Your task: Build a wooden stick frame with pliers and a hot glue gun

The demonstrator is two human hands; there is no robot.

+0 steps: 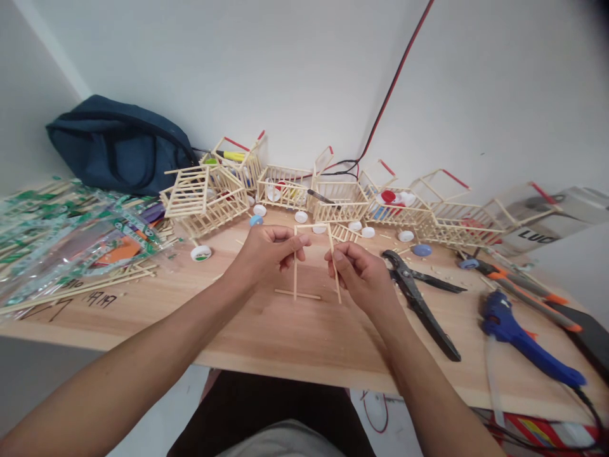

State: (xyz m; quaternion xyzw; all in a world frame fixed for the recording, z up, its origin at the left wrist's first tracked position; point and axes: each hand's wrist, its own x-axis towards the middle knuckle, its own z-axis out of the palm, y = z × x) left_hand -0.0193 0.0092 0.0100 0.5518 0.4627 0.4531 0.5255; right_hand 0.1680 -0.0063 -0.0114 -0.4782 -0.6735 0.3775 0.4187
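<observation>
Now your left hand (pixel 285 247) and right hand (pixel 354 270) are each pinching one leg of the stick frame (pixel 311 226), probably keeping it from wobbling; you are holding it over the counter (pixel 266 336), nearer than the carts (pixel 340 202).

Blue bag (pixel 118 143) and red-black cable (pixel 398 77) by the wall (pixel 266 70)

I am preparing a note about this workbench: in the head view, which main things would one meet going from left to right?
Dark blue bag → left hand → three-sided stick frame → right hand → black pliers → blue glue gun.
</observation>
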